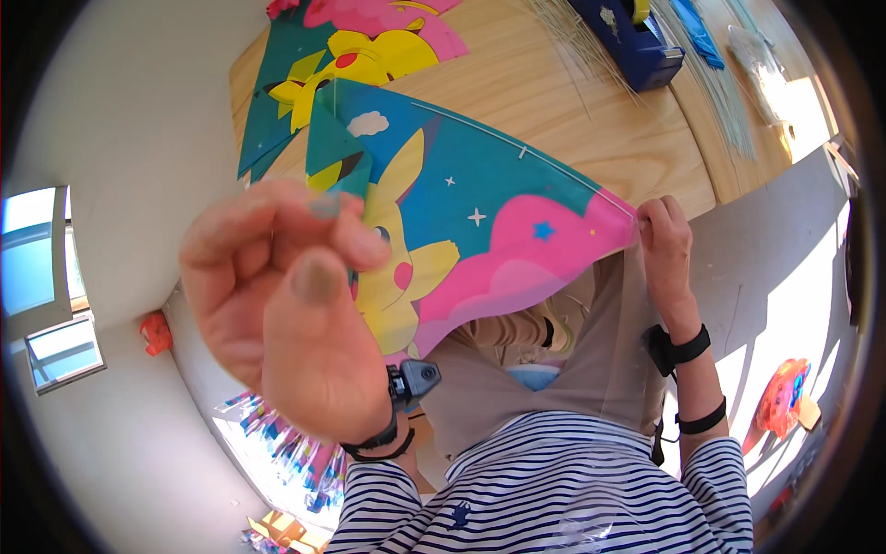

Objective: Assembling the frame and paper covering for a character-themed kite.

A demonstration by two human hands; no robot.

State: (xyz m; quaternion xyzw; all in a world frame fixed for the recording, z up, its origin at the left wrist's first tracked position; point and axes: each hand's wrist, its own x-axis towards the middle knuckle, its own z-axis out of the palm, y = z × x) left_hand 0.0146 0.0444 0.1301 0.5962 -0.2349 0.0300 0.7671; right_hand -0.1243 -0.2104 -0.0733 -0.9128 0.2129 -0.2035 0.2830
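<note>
A kite sheet (475,185) in teal and pink, printed with a yellow cartoon character, stretches from the wooden table toward my lap. A thin white rod (498,140) runs along its far edge, with a small clip-like piece midway. My right hand (666,245) pinches the sheet's right corner, where the rod ends. My left hand (286,305) is raised in front of the sheet's left part, close to the camera and slightly blurred. Its fingers are bent, with gaps between thumb and fingers, and nothing shows in them. It covers part of the printed character.
More printed kite sheets (388,57) lie at the far left of the wooden table (646,138). A dark blue tape dispenser (637,46) stands at the back, beside bundles of thin rods (574,42) and a clear plastic bag (759,69). On the floor at right sits an orange bag (783,397).
</note>
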